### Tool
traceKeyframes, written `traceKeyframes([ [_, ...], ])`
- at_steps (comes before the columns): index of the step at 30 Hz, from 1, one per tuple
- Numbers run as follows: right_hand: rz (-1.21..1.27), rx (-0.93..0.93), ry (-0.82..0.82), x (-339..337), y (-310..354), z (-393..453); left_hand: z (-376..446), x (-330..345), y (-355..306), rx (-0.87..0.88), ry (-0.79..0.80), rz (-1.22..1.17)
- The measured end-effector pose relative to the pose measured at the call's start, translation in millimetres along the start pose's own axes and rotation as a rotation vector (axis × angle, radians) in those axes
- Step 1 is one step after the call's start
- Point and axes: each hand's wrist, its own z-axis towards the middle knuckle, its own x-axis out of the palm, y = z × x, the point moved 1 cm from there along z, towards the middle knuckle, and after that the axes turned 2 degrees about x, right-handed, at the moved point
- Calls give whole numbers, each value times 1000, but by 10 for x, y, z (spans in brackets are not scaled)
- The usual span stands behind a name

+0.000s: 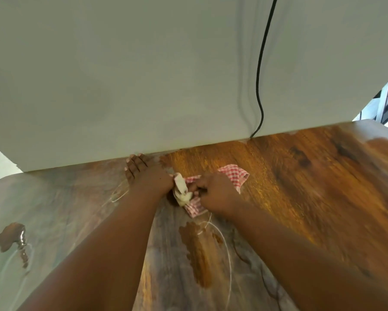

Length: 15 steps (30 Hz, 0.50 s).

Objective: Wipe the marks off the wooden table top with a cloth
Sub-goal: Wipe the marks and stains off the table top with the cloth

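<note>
A red-and-white checked cloth (233, 176) lies bunched on the wooden table top (300, 187), near the wall. My right hand (213, 194) grips the cloth's near part with curled fingers. My left hand (143, 173) lies flat on the table to the left of the cloth, fingers straight and pointing at the wall. A crumpled whitish piece (182, 191) sits between the two hands; whether it belongs to the cloth I cannot tell. The left half of the table looks hazy grey with pale curved streaks (224, 243); the right half shows warm bright wood.
A pale wall (143, 75) rises straight from the table's far edge. A black cable (261, 86) hangs down the wall to the table. A dark wet-looking patch (13, 239) marks the table at the left. The table's rounded left corner (0, 185) is near.
</note>
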Motion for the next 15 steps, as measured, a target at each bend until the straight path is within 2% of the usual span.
traceKeyframes([
  [2,14,17,8,-84,-148,-189,20,5,34,-18,29,-19],
  [6,4,268,-58,-242,-301,46,69,4,127,-42,50,-29],
  [9,-78,199,-109,-103,-91,16,64,21,150,-58,29,-46],
  [13,-21,-1,-92,-23,-58,-649,38,39,144,-35,-18,-61],
  [15,-15,18,-76,-144,-194,-829,4,36,150,-24,-12,-57],
])
